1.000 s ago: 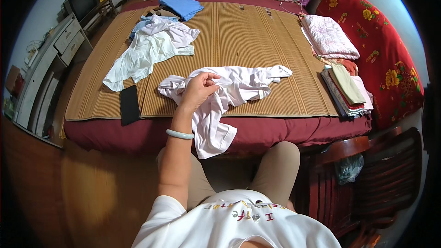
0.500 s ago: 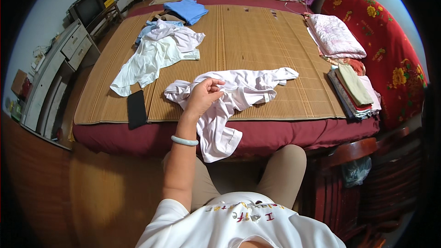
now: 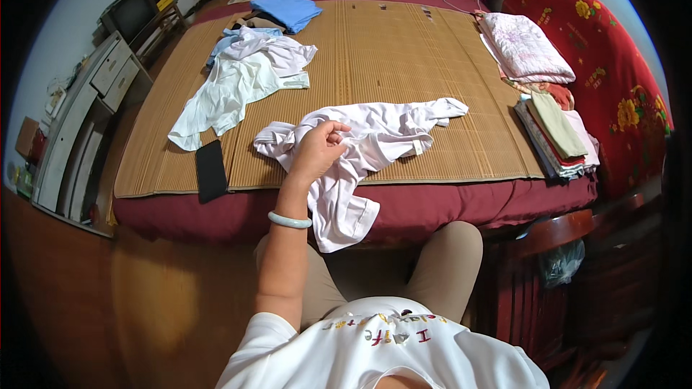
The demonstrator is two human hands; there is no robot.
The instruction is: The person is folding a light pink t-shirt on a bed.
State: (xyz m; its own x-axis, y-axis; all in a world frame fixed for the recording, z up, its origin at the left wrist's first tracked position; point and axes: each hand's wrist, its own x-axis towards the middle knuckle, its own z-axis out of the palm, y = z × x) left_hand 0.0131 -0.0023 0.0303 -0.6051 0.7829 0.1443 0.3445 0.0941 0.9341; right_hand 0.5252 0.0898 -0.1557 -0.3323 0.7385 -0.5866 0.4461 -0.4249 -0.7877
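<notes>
A crumpled pale pinkish-white garment (image 3: 375, 130) lies spread across the front of the bed, one part hanging over the front edge. It looks like a shirt, though its folds hide its full shape. My left hand (image 3: 321, 150), with a pale bangle on the wrist, is over the garment's left half. Its fingers are loosely bent to the right, thumb apart from them, and I see no cloth between them. Whether the hand touches the fabric is hard to tell. My right hand is out of sight.
A woven mat (image 3: 404, 50) covers the bed. On its left lie a black phone (image 3: 211, 171), rumpled white clothes (image 3: 238, 86) and a folded blue cloth (image 3: 288, 11). Folded clothes (image 3: 555, 133) and a folded pink quilt (image 3: 526, 50) line the right. A wooden chair (image 3: 555, 234) stands front right.
The view has shifted very slightly, so the bed items sit a little differently in the picture. My left hand and the garment beneath it stay nearly the same.
</notes>
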